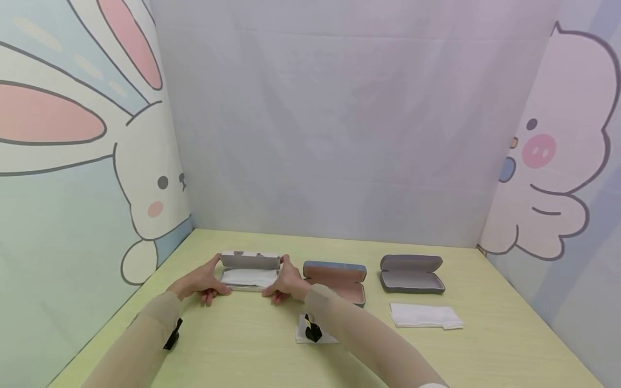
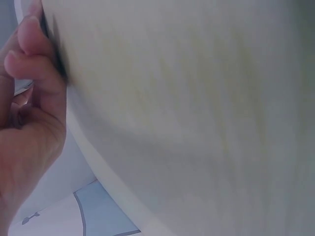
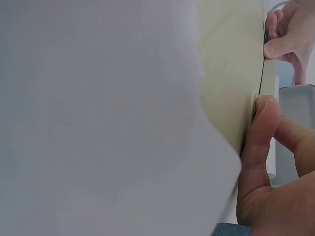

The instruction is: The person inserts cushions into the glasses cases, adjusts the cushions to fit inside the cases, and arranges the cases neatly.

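A: White case (image 1: 250, 262) on the left part of the counter (image 1: 233, 345), lid tipped up at the back, white cloth (image 1: 249, 277) lying in the base!

B: Gripped at both ends, too! Taken by the left hand (image 1: 201, 280) on one side, by the right hand (image 1: 290, 279) on the other, thumbs low at the front edge, index fingers up by the lid's corners.

A: Wide or narrow, those fingers?

B: Curled snugly about the ends, holding the case between both hands.

A: And for weight?

B: Light, at a guess, and easily skidded across the counter. Probably stiff in lid and base, and smooth enough to slip under a lazy hold.

A: Weakest spot?

B: Presumably along the hinge. Best not forced backward. Better steadied low at the base ends, clear of any sudden snap.

A: And inside?

B: Soft, limp, nearly weightless by the look of it. Liable to snag at the rim, so best kept tucked flat.
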`<state>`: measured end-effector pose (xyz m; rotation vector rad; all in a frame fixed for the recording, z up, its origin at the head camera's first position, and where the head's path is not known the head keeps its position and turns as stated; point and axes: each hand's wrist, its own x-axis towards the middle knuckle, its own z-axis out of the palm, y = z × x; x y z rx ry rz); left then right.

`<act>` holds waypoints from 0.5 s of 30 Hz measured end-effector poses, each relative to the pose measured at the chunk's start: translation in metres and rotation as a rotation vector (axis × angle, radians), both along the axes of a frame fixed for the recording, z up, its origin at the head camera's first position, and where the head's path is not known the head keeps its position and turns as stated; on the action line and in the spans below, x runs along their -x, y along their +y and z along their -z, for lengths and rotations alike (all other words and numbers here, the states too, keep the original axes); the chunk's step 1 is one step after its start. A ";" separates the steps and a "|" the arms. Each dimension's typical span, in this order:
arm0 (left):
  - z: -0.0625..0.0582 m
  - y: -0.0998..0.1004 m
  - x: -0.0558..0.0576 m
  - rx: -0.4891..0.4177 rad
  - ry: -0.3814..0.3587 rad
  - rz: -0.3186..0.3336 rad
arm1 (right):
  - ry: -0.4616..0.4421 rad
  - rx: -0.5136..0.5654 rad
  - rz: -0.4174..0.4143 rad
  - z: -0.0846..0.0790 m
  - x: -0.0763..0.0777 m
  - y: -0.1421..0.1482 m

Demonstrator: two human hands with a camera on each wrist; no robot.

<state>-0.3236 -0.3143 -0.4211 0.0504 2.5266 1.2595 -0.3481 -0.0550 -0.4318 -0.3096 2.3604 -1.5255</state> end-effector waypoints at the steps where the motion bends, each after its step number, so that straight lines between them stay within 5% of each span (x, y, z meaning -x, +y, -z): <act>1: 0.000 0.000 0.000 -0.001 0.000 0.000 | -0.002 -0.002 0.001 0.000 0.000 0.000; 15: 0.001 -0.001 0.003 0.004 -0.010 -0.018 | 0.016 -0.005 -0.011 -0.002 -0.001 0.000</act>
